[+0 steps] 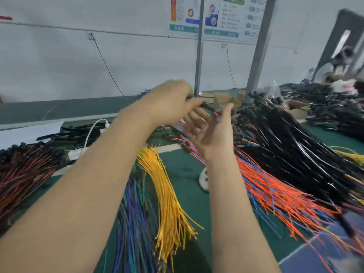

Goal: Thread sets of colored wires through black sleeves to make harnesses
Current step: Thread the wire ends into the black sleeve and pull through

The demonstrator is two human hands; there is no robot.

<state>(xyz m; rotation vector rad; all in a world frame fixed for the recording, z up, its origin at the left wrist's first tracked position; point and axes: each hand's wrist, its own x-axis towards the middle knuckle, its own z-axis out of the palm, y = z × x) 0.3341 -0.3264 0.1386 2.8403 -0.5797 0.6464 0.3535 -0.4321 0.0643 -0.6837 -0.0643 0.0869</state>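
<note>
My left hand (pixel 169 101) is raised above the table with its back to me, and its curled fingers pinch one end of a short black sleeve (pixel 208 107). The sleeve has a red tip and is blurred. My right hand (pixel 208 133) is just below and right of it, palm up with the fingers spread; its thumb is close to the sleeve's far end. On the green mat (pixel 183 164) below lie bundles of yellow wires (pixel 167 186), blue and green wires (pixel 134 209) and orange wires (pixel 271 190).
A big pile of black sleeved harnesses (pixel 291 146) fills the right side. Red and black wires (pixel 23 170) lie at the left, near a white power strip (pixel 76 152). A white tape roll (pixel 203 179) sits by my right forearm. Grey poles (pixel 199 56) stand behind; another person (pixel 342 75) is far right.
</note>
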